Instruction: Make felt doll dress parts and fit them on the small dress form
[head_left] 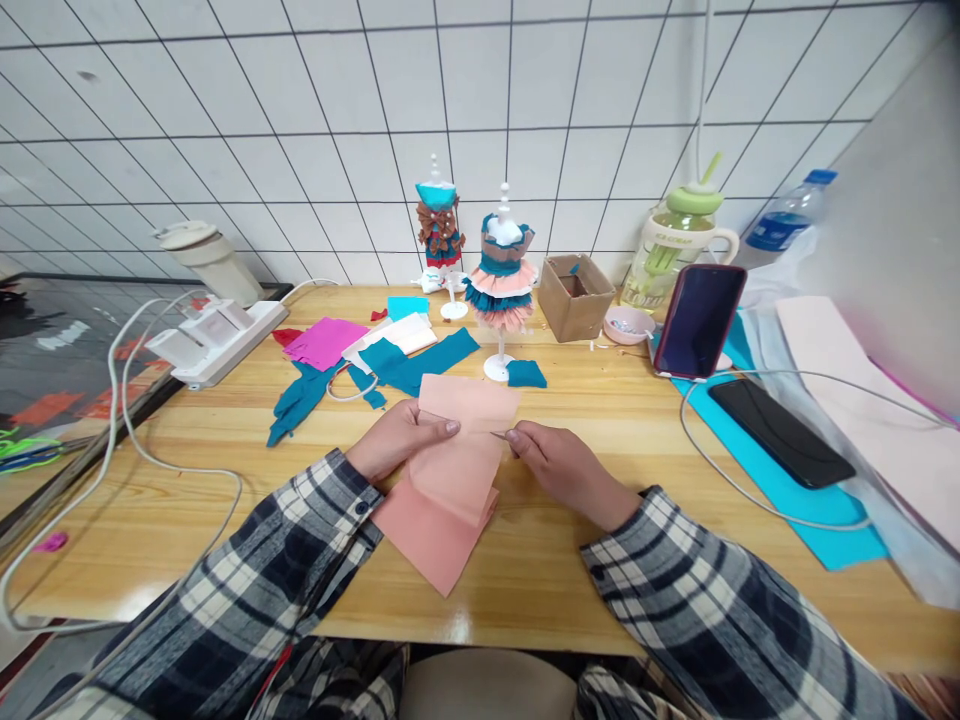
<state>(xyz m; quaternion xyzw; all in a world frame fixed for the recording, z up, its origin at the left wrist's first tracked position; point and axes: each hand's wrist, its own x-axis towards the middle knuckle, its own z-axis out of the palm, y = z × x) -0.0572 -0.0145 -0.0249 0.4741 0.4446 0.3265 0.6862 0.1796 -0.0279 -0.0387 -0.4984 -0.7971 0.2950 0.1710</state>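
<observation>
My left hand (405, 435) grips the left edge of a folded pink paper sheet (459, 480), its thumb lying on top. The sheet has crease lines, and a darker pink lower part hangs toward the table's front edge. My right hand (555, 465) is closed round a small, thin pointed tool (499, 435), whose tip lies against the paper's right side; most of the tool is hidden in the fingers. Behind the paper stands a small dress form (502, 285) in ruffled teal, pink and white layers. Another form (440, 235) in teal and brown stands farther back.
Teal scraps (420, 362) and magenta paper (326, 343) lie left of centre. A power strip (217, 340) with cables is at the left. At the back are a cardboard box (576, 300), a pink dish (628, 325) and a jug (671, 245). Two phones, one upright (699, 320), are at the right.
</observation>
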